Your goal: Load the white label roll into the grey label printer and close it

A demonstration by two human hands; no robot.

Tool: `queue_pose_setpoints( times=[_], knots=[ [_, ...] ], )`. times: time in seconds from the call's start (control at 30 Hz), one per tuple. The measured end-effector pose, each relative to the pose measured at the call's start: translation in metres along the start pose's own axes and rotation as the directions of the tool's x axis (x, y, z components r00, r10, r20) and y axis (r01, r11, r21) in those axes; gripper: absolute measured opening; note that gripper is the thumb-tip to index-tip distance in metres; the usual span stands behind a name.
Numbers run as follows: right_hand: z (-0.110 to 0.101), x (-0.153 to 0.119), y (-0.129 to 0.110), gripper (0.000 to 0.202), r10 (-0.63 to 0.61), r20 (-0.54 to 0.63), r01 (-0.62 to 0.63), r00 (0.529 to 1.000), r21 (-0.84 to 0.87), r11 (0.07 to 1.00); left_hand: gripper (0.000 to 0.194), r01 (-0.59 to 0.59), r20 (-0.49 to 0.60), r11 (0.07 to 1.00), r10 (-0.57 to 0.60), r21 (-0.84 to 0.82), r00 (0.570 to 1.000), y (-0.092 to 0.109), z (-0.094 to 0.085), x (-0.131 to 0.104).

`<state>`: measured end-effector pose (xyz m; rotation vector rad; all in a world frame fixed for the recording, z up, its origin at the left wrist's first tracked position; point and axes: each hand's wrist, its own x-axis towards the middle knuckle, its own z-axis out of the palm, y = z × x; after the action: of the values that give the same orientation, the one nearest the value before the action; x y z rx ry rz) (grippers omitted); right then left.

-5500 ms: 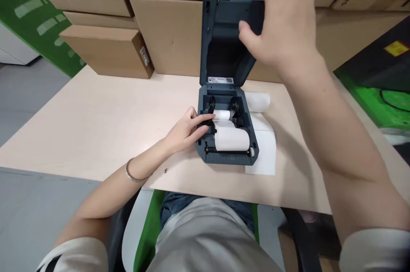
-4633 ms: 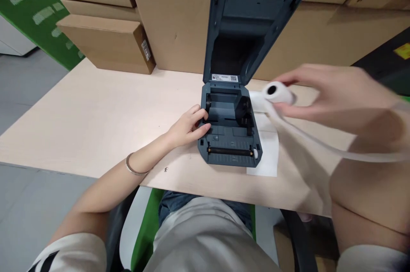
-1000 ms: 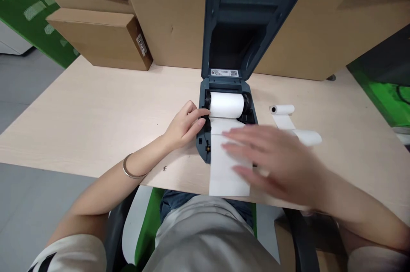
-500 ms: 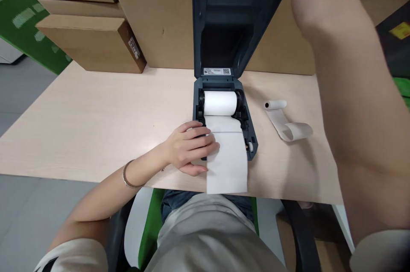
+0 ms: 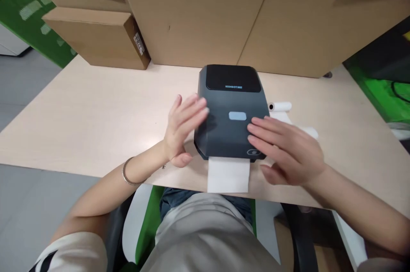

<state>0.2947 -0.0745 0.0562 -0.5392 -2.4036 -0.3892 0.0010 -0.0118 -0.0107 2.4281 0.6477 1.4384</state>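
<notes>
A dark blue-grey label printer (image 5: 224,131) sits on the table with its lid down, a light blue button-like patch on top. From its front a strip of white label paper (image 5: 228,176) hangs out over the table edge. My left hand (image 5: 184,129) is at the printer's left side, fingers stretched out and holding nothing. On the other side, my right hand (image 5: 286,148) hovers by the front right corner of the lid, its fingers extended and slightly blurred. Whether either hand touches the lid I cannot tell.
A small loose paper roll (image 5: 281,106) lies right of the printer, its unrolled end partly hidden behind my right hand. Large cardboard boxes (image 5: 195,20) stand along the back of the table (image 5: 121,109). A smaller box (image 5: 96,41) leans at the back left.
The printer's lid has come down from upright to closed, hiding the roll inside. My right hand has dropped from the lid's top; my left has moved off the paper to the printer's left side.
</notes>
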Motion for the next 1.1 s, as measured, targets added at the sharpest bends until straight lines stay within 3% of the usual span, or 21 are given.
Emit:
queue_pose_setpoints(
  times=[0.1,0.33,0.5,0.63,0.77,0.83,0.97,1.1],
  knots=[
    [0.007,-0.01,-0.014,0.053,0.06,-0.016,-0.06,0.998,0.036,0.998,0.067,-0.292,0.021,0.956,0.292,-0.008,0.956,0.011,-0.003,0.008],
    [0.019,-0.015,-0.035,0.061,0.229,-0.043,-0.221,0.972,0.142,0.965,0.032,-0.404,-0.082,0.904,0.417,0.135,0.905,0.013,0.009,0.015],
    [0.027,-0.019,-0.041,0.066,0.252,-0.089,-0.24,0.964,0.129,0.962,0.019,-0.466,-0.099,0.863,0.491,0.196,0.866,0.009,0.013,0.015],
    [0.039,-0.022,-0.032,0.056,0.204,-0.19,-0.191,0.96,0.086,0.978,0.024,-0.458,-0.079,0.866,0.48,0.204,0.874,0.011,0.009,0.016],
    [0.044,-0.021,-0.012,0.046,0.09,-0.248,-0.067,0.965,0.098,0.993,0.039,-0.432,0.004,0.883,0.438,0.184,0.899,0.017,0.006,0.018],
    [0.043,-0.019,-0.003,0.055,0.058,-0.242,-0.028,0.969,0.124,0.992,0.049,-0.412,0.045,0.893,0.411,0.184,0.911,0.023,0.007,0.02],
    [0.039,-0.014,0.003,0.076,0.128,-0.124,-0.106,0.984,0.174,0.979,0.075,-0.304,0.063,0.936,0.297,0.176,0.953,0.036,0.009,0.025],
    [0.038,-0.006,0.0,0.078,0.137,-0.121,-0.114,0.983,0.177,0.978,0.079,-0.215,0.055,0.96,0.208,0.18,0.977,0.043,0.009,0.029]
  ],
)
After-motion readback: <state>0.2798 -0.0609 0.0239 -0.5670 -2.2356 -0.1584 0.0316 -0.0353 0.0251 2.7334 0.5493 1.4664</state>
